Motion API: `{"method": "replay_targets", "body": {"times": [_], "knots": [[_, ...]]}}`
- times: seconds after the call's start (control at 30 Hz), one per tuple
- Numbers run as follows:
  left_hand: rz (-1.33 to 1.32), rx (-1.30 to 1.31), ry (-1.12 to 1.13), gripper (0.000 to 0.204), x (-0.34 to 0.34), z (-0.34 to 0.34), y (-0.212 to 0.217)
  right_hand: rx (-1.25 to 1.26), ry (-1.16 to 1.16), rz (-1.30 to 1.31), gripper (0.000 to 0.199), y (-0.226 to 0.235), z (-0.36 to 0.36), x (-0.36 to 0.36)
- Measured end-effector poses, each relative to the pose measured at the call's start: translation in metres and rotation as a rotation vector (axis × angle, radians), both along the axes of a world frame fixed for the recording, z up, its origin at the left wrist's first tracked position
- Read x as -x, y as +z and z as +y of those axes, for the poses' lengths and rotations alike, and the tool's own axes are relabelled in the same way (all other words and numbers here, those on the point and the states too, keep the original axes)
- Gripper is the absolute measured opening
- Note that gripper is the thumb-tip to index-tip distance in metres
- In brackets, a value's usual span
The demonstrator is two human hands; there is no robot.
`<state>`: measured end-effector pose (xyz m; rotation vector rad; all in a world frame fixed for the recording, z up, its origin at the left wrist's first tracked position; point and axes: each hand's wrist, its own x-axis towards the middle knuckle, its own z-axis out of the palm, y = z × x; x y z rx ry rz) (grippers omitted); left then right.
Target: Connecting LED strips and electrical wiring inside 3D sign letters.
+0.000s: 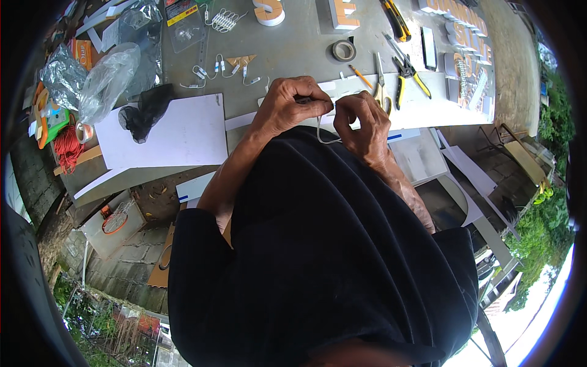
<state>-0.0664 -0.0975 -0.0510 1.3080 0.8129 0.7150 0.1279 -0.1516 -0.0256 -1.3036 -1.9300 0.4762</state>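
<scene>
My left hand and my right hand come close together over the near edge of the table, each closed in a pinch. A thin whitish wire hangs in a loop between them, its ends running to my fingers. The exact spot gripped is hidden by the fingertips. Just beyond my right hand lie scissors with pale handles and an orange pencil. Farther left on the tabletop is a string of small light modules, beside a small tan triangular piece.
Yellow-and-black pliers, a tape roll, a utility knife and a phone lie toward the right. Block letters stand at the back. At left are a white sheet, black plastic and clear bags.
</scene>
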Motion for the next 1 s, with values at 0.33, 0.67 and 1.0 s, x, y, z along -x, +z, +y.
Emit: {"method": "replay_targets", "body": {"times": [0.33, 0.67, 1.0], "knots": [[-0.125, 0.106, 0.024, 0.007, 0.003, 0.003, -0.003, 0.287, -0.123, 0.275, 0.012, 0.004, 0.000, 0.003], [-0.172, 0.144, -0.011, 0.008, 0.005, 0.002, -0.010, 0.470, 0.084, 0.375, 0.013, -0.006, 0.010, -0.012], [-0.196, 0.172, -0.024, 0.009, 0.004, 0.001, -0.007, 0.441, 0.129, 0.356, 0.012, -0.003, 0.013, -0.015]]}}
